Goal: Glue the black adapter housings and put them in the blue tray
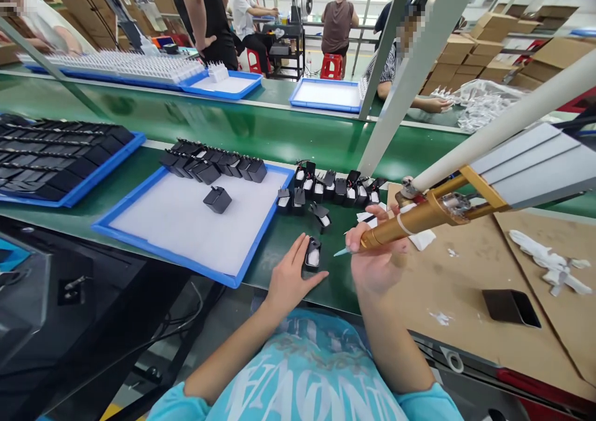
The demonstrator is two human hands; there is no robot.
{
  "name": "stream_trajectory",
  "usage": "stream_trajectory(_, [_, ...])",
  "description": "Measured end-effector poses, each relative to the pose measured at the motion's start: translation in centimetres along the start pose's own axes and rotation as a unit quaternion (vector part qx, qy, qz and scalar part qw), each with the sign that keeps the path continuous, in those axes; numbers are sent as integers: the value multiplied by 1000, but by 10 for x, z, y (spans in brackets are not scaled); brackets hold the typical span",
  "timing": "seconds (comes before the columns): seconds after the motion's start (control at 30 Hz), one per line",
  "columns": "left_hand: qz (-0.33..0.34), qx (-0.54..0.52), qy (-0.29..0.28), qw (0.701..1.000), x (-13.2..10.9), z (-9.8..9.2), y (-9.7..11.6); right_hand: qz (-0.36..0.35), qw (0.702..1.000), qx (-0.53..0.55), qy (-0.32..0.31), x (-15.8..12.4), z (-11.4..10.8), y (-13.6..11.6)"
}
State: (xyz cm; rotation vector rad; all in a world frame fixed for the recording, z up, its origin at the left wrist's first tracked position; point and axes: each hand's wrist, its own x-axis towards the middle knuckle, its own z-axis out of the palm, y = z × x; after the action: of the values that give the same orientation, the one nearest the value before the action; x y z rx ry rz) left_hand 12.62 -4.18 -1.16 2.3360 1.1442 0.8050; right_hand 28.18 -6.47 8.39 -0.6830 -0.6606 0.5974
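At the left edge, a blue tray (105,171) is packed with black boxes (58,154); left of centre, a second tray (186,228) bears a row of boxes (212,162) that look finished, plus one apart. The left hand (291,277), thumb and fingers spread wide, rests against an open box (313,255) at centre. Behind it, more open boxes (328,188) seemingly remain to be done. Right of centre, the right hand's (379,262) fingers wrap a golden nozzle gun (403,223), its tip near the open box.

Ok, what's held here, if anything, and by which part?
The right hand holds the gold-coloured tool by its front end, just behind the light blue tip. The left hand touches a small black case; whether it grips it is unclear.
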Motion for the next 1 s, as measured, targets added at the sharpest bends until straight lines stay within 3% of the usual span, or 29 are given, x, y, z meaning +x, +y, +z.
stream_trajectory(0.13, [-31, 52, 3, 998, 9, 8, -1, 10, 1000, -5, -7, 1, 10, 7])
stream_trajectory(0.27, [-49, 19, -18, 998, 13, 5, -5, 9, 1000, 0, -8, 2, 18, 12])
stream_trajectory(0.63, [-22, -50, -10, 998, 14, -18, 6, -1, 1000, -18, -8, 4, 20, 16])
stream_trajectory(1.0, [-13, -68, -18, 997, 19, -22, 6, -1, 1000, 4, -10, 7, 21, 13])
